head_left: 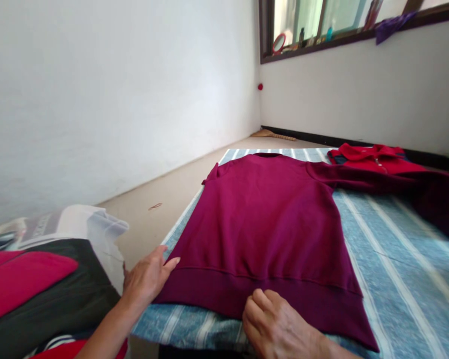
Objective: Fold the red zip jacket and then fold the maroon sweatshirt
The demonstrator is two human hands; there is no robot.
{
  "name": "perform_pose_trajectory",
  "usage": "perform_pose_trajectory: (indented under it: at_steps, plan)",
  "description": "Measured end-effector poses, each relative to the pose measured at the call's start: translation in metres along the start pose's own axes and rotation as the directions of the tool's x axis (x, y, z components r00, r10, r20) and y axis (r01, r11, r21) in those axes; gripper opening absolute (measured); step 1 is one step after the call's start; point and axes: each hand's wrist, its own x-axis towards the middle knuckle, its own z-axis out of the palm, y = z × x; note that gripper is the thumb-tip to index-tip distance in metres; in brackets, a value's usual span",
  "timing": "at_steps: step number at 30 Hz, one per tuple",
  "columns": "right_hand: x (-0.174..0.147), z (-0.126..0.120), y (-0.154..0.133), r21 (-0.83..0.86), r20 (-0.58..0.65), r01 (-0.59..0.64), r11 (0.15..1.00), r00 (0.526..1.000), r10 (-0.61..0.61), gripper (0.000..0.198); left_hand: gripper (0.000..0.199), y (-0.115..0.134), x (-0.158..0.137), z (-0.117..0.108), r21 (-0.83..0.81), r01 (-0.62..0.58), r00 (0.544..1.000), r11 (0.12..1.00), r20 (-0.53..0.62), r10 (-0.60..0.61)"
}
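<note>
A maroon sweatshirt (258, 219) lies spread out on a blue striped cloth (389, 249), its ribbed hem toward me and its collar at the far end. One sleeve stretches out to the right; at the left shoulder only a short bit of the other shows. My left hand (147, 273) is at the hem's left corner, fingers extended and thumb over the fabric's edge. On the middle of the hem rests my right hand (271, 319), its fingers curled closed. Whether cloth is pinched in those fingers is hidden.
A folded red garment (377, 157) with a zip lies at the far right. Left of the table, clothes (52, 284) are piled beside a white plastic bag (93, 224). A broom (273, 133) lies in the floor corner. Small items and a purple cloth (392, 26) sit on the windowsill.
</note>
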Motion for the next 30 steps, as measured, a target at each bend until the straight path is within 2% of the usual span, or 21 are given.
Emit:
perform_pose_trajectory:
  at_steps: [2,3,5,7,8,9,11,13,16,22,25,30]
  plan:
    - [0.000,-0.002,0.001,0.009,0.002,-0.003,1.000,1.000,0.003,0.015,0.033,0.018,-0.010,-0.001,0.102,-0.161,0.972,0.982,-0.155,0.176]
    - [-0.001,-0.003,0.001,0.017,0.006,-0.008,1.000,1.000,0.008,0.015,0.030,0.030,-0.015,-0.001,0.126,-0.270,0.927,0.955,-0.233,0.293]
    - [-0.001,-0.006,0.001,0.031,0.023,-0.018,0.999,1.000,0.018,0.012,0.026,0.059,-0.024,0.004,0.117,-0.495,0.789,0.861,-0.354,0.502]
    - [-0.002,-0.007,0.001,0.038,0.039,-0.022,0.999,0.999,0.021,0.009,0.024,0.089,-0.030,0.013,0.083,-0.686,0.650,0.723,-0.378,0.660]
    - [-0.003,-0.007,0.001,0.038,0.042,-0.022,0.999,0.999,0.020,0.008,0.025,0.103,-0.031,0.018,0.066,-0.749,0.594,0.659,-0.374,0.712]
    - [-0.004,-0.007,0.001,0.037,0.044,-0.022,0.999,0.999,0.020,0.008,0.025,0.115,-0.031,0.024,0.051,-0.797,0.546,0.602,-0.364,0.755]
    - [-0.007,-0.006,0.002,0.035,0.048,-0.028,0.999,0.999,0.027,0.007,0.029,0.132,-0.030,0.035,0.035,-0.848,0.486,0.529,-0.348,0.802]
    - [-0.012,-0.005,0.004,0.036,0.056,-0.046,0.998,0.997,0.044,0.007,0.034,0.138,-0.028,0.043,0.027,-0.861,0.473,0.507,-0.322,0.820]
    - [-0.026,-0.009,0.009,0.046,0.063,-0.096,0.994,0.994,0.093,0.011,0.039,0.136,-0.024,0.049,0.018,-0.859,0.486,0.511,-0.281,0.827]
    - [-0.065,-0.040,0.021,0.060,0.010,-0.250,0.966,0.968,0.250,0.027,0.038,0.134,-0.025,0.049,0.061,-0.865,0.467,0.498,-0.266,0.843]
    - [-0.086,-0.057,0.026,0.002,0.024,-0.331,0.944,0.943,0.331,0.028,0.037,0.138,-0.028,0.046,0.055,-0.846,0.496,0.530,-0.279,0.822]
    - [-0.122,-0.067,0.028,-0.145,0.078,-0.322,0.936,0.939,0.335,0.039,0.037,0.141,-0.033,0.042,0.048,-0.798,0.563,0.600,-0.297,0.772]
